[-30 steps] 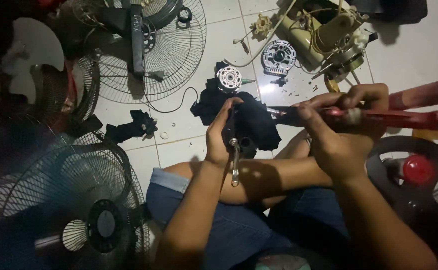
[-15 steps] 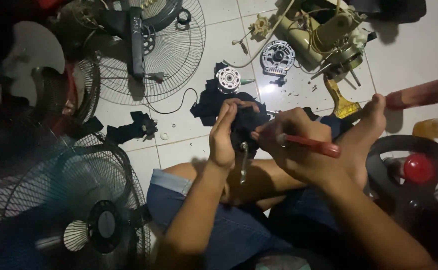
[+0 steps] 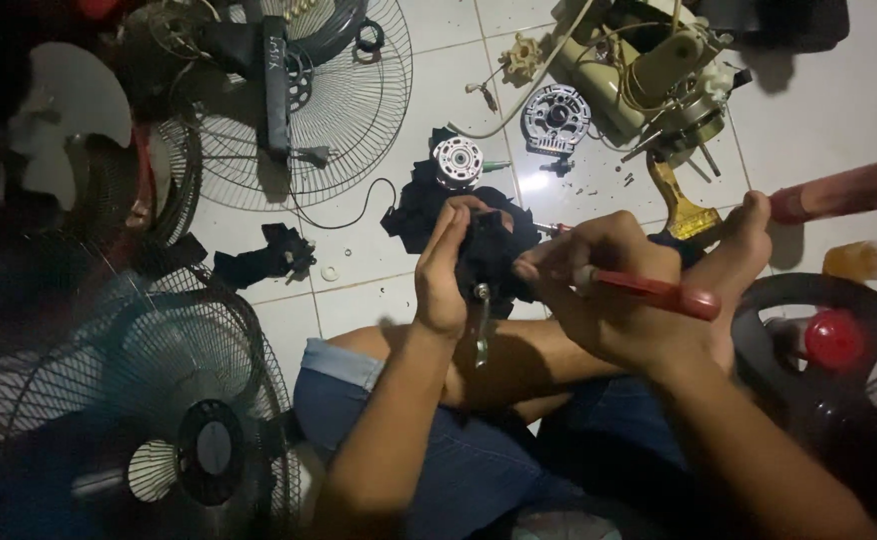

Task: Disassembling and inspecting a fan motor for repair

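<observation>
Change: your right hand has brought the red-handled screwdriver in against the black plastic fan motor housing | Fingers: your left hand wraps that housing, right grips the screwdriver | Place: housing above your bent knee, tip now meeting it.

Two hands are at work: the left hand and the right hand. One red-handled screwdriver shows. One wire fan guard lies flat near the floor's top edge, one standing fan fills the bottom left corner, and one paintbrush lies towards the top right.
</observation>
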